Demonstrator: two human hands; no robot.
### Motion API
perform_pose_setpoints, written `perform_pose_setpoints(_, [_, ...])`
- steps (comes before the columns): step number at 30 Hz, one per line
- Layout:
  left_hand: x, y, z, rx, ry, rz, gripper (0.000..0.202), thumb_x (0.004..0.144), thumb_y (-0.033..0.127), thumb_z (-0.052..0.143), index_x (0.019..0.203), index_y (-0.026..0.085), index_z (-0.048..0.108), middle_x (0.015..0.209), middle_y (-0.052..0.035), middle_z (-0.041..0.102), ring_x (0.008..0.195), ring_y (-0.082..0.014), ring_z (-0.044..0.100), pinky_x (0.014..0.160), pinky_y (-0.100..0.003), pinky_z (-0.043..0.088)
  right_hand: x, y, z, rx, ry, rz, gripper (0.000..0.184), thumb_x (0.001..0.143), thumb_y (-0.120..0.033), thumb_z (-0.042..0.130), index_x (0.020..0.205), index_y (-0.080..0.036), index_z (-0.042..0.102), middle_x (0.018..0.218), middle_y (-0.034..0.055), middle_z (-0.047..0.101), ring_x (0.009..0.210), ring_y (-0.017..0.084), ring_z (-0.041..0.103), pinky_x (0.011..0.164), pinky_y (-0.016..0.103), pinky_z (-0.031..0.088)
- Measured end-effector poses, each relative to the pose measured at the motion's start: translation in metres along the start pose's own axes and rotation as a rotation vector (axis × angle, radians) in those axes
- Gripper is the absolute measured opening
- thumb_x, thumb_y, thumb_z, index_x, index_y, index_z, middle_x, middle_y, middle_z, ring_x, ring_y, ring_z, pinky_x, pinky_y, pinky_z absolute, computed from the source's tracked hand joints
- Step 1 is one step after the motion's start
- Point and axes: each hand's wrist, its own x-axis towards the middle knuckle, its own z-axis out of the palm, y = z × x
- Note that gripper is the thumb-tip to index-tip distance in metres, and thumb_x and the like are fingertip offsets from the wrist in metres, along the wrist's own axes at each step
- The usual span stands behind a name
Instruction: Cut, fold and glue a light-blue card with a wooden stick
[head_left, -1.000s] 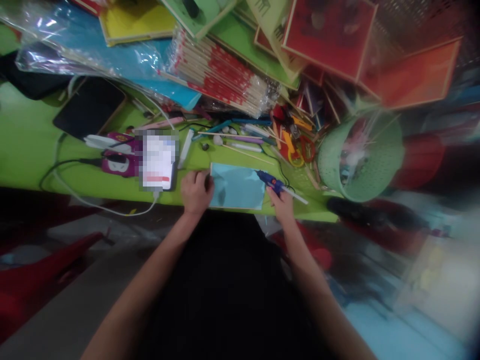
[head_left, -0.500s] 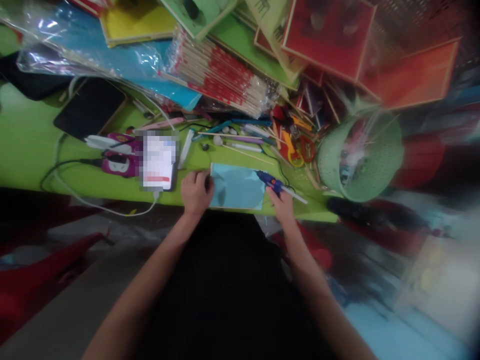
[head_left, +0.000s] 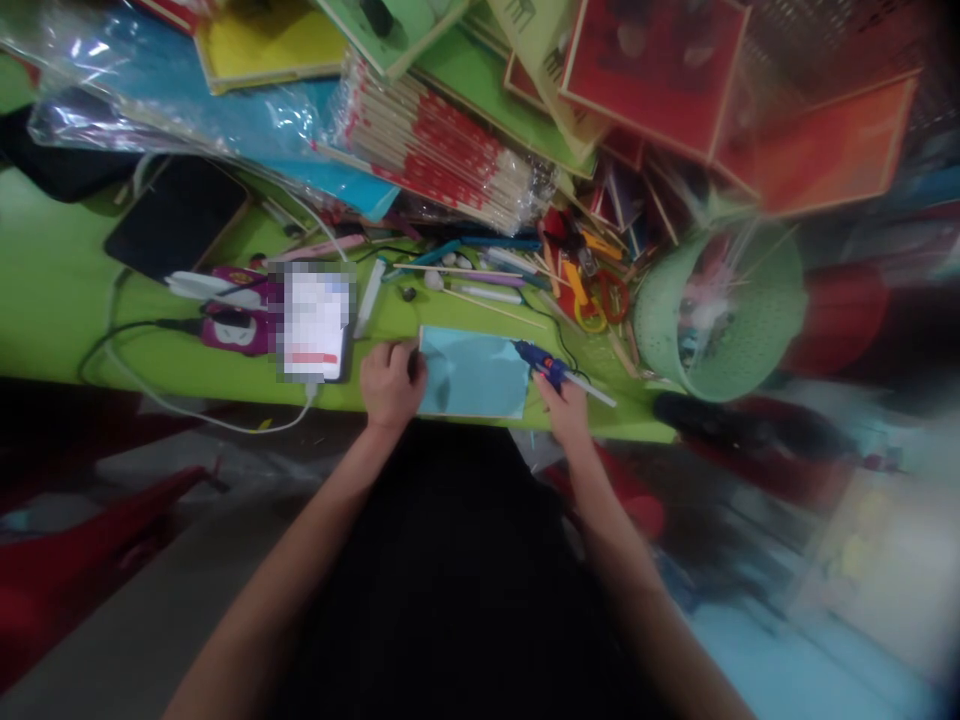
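Observation:
A light-blue rectangular board (head_left: 476, 373) with thin pale wooden edging lies flat near the table's front edge. My left hand (head_left: 391, 385) is at its left end, fingers curled and closed against that edge. In my right hand (head_left: 566, 410) is a dark-blue hot glue gun (head_left: 544, 365), with a white glue stick (head_left: 596, 390) jutting from its back. The gun's nozzle points left, over the board's upper right corner. Whether the tip touches the board I cannot tell.
Left of the board are a lit phone (head_left: 313, 325) on a charging cable and a purple power strip (head_left: 238, 328). Pens, sticks and scissors (head_left: 592, 305) lie behind it. A green basket (head_left: 772, 320) stands right. Bagged sticks (head_left: 442, 150) and coloured boards (head_left: 652, 70) pile up at the back.
The view has shifted very slightly. Both hands, the glue gun and the board keep practically the same places.

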Motion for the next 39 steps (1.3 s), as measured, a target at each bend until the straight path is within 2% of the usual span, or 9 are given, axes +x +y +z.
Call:
perform_pose_setpoints(6, [0.000,0.001,-0.001,-0.022,-0.014,-0.012,0.028,0.097,0.035,0.056,0.115,0.019,0.071,0.101,-0.0142,0.064,0.098,-0.0294,0.060,0.088,-0.043,0.044,-0.004,-0.006,-0.008,0.034,0.015,0.028,0.042,0.082,-0.064,0.065,0.080,-0.022,0.061,0.056,-0.0056,0.046,0.052,0.014,0.044,0.052,0.029,0.037])
perform_pose_setpoints(10, [0.001,0.002,-0.002,-0.021,-0.001,-0.008,0.028,0.096,0.034,0.056,0.114,0.020,0.071,0.102,-0.0140,0.064,0.098,-0.0290,0.060,0.089,-0.044,0.043,-0.002,-0.004,-0.005,0.050,-0.011,0.016,0.043,0.083,-0.065,0.064,0.082,-0.022,0.062,0.056,-0.0054,0.046,0.053,0.014,0.046,0.053,0.029,0.038])
perform_pose_setpoints(16, [0.001,0.002,-0.002,-0.001,-0.014,-0.014,0.029,0.097,0.035,0.054,0.113,0.019,0.072,0.101,-0.0146,0.064,0.097,-0.0294,0.060,0.088,-0.044,0.043,0.001,0.001,-0.001,0.014,-0.012,-0.016,0.042,0.086,-0.063,0.063,0.087,-0.022,0.066,0.061,-0.0021,0.053,0.065,0.019,0.055,0.060,0.030,0.043])
perform_pose_setpoints(22, [0.001,0.002,-0.001,-0.021,-0.001,-0.008,0.029,0.097,0.034,0.055,0.115,0.019,0.071,0.102,-0.0146,0.064,0.097,-0.0298,0.060,0.088,-0.044,0.044,-0.002,-0.004,-0.007,0.026,-0.001,0.020,0.042,0.083,-0.064,0.064,0.082,-0.022,0.062,0.058,-0.0045,0.049,0.051,0.014,0.045,0.052,0.030,0.038])
perform_pose_setpoints(31, [0.000,0.000,0.000,0.028,0.036,0.024,0.027,0.096,0.034,0.056,0.113,0.020,0.072,0.101,-0.0134,0.066,0.095,-0.0282,0.062,0.085,-0.042,0.044,0.001,0.002,-0.001,0.027,0.006,-0.019,0.040,0.085,-0.062,0.065,0.086,-0.022,0.065,0.062,-0.0026,0.053,0.062,0.017,0.053,0.057,0.030,0.041])
perform_pose_setpoints(39, [0.001,0.002,-0.001,0.013,0.029,0.012,0.027,0.096,0.035,0.057,0.113,0.020,0.071,0.102,-0.0138,0.067,0.098,-0.0288,0.063,0.086,-0.042,0.044,-0.003,-0.001,-0.011,0.004,0.031,0.022,0.043,0.083,-0.065,0.064,0.076,-0.023,0.057,0.056,-0.0050,0.046,0.051,0.014,0.044,0.051,0.029,0.036])
